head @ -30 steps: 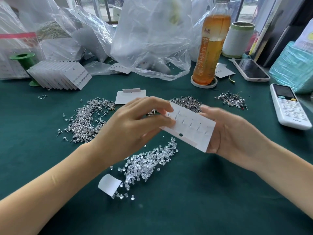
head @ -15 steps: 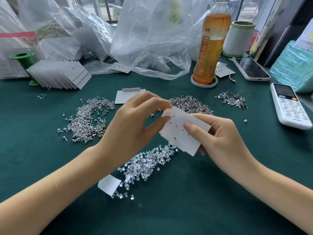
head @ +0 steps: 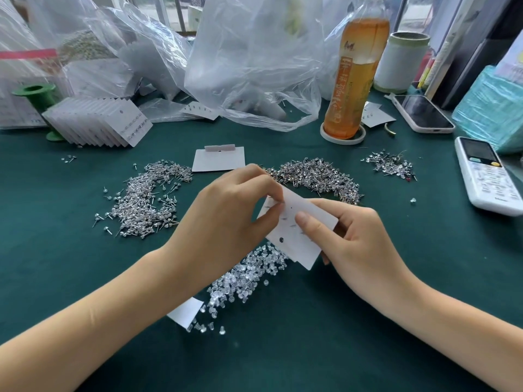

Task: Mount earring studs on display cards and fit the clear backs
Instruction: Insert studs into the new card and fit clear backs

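right hand (head: 359,239) grip holding white display card (head: 300,236), left hand (head: 226,219) fingertips pinched at its upper corner

Bare green tabletop (head: 283,357) lies open across the lower frame. Stud heaps (head: 144,199) at centre-left and (head: 319,176) at centre, clear backs (head: 249,275) below centre, plastic bags (head: 254,66) and a bottle (head: 353,77) along the top crowd the rest.
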Motion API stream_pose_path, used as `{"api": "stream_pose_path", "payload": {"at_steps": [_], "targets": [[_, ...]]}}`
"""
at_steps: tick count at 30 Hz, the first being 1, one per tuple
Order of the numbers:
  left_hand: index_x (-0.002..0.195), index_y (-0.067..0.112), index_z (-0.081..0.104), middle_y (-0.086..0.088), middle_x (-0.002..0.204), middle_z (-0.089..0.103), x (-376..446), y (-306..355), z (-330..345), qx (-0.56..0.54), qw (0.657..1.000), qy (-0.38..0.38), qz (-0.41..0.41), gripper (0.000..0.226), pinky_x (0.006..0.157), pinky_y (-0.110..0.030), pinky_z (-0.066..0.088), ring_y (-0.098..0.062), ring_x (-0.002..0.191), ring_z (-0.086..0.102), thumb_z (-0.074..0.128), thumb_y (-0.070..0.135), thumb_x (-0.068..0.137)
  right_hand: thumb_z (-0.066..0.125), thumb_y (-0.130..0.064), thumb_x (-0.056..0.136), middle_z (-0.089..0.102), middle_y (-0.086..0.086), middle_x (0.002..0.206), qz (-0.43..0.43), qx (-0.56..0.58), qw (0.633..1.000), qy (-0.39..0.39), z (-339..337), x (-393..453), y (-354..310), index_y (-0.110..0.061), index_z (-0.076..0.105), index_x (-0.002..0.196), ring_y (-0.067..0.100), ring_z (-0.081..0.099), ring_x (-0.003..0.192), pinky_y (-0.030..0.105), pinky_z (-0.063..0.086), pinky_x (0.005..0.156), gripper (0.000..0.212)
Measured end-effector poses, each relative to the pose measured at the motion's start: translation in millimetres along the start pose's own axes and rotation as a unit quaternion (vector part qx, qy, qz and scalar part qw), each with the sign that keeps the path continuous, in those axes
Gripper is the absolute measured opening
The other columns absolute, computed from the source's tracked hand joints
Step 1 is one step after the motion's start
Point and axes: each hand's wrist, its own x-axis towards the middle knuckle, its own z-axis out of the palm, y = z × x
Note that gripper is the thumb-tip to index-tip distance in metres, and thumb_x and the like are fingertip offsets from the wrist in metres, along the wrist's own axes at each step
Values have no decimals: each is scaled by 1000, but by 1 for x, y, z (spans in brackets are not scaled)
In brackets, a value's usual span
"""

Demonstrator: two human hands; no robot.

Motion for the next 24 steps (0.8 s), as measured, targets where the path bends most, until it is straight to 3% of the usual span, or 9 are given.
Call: {"api": "stream_pose_path", "payload": {"at_steps": [6, 10, 13, 15, 17, 19, 22, 24], "targets": [[82, 6, 63, -4, 88, 63, 0, 2, 1, 2, 1000, -29, -5, 5, 72, -40, 50, -24, 79, 61, 66, 9, 79, 59, -13, 94, 58, -12, 59, -16, -15, 1000, -5, 2, -2, 2, -32, 71, 89, 0, 41, 45, 12, 34, 44, 24], [81, 6, 62, -4, 87, 63, 1, 2, 0, 5, 999, -39, -6, 6, 73, -40, 50, -24, 79, 61, 67, 6, 78, 58, -19, 95, 59, 10, 64, -15, -31, 999, -9, 2, -3, 3, -30, 72, 93, 9, 38, 47, 22, 32, 44, 18], [82, 6, 62, -4, 87, 62, 2, 2, -2, 5, 999, -47, -5, 6, 74, -40, 49, -24, 80, 60, 67, 5, 79, 55, -28, 90, 65, 15, 75, -10, -30, 999, -13, 3, -3, 3, -32, 71, 94, 31, 51, 58, 36, 41, 51, 17], [83, 6, 62, -5, 88, 61, 2, 2, -2, 9, 998, -54, -2, 6, 76, -40, 48, -24, 81, 59, 67, 6, 80, 56, -28, 91, 63, 14, 71, -11, -29, 999, -15, 2, -3, 4, -30, 72, 95, 28, 47, 54, 33, 37, 49, 17], [84, 4, 61, -7, 89, 60, 3, 3, -3, 16, 998, -60, 4, 7, 78, -40, 47, -26, 82, 59, 66, 6, 81, 58, -22, 93, 53, 6, 58, -19, -31, 999, -18, 1, -4, 5, -27, 72, 95, 7, 33, 45, 18, 27, 43, 15], [85, 3, 61, -9, 89, 60, 3, 2, -3, 26, 997, -66, 18, 6, 78, -40, 47, -27, 83, 58, 64, 7, 82, 57, -22, 92, 47, 4, 55, -23, -33, 999, -19, 0, -4, 5, -26, 72, 95, 3, 29, 45, 12, 23, 43, 16], [86, 1, 60, -11, 89, 59, 4, 1, -4, 41, 995, -78, 40, 7, 78, -41, 48, -28, 82, 58, 64, 5, 82, 56, -25, 91, 52, 13, 61, -19, -31, 999, -20, 1, -3, 4, -27, 72, 94, 4, 30, 46, 15, 25, 42, 17], [87, 0, 59, -11, 89, 58, 4, 0, -4, 53, 993, -89, 48, 9, 77, -40, 47, -28, 80, 57, 65, 3, 81, 55, -28, 89, 55, 17, 65, -7, -28, 999, -17, 1, -2, 4, -29, 71, 93, 18, 34, 47, 26, 29, 43, 17]]}}
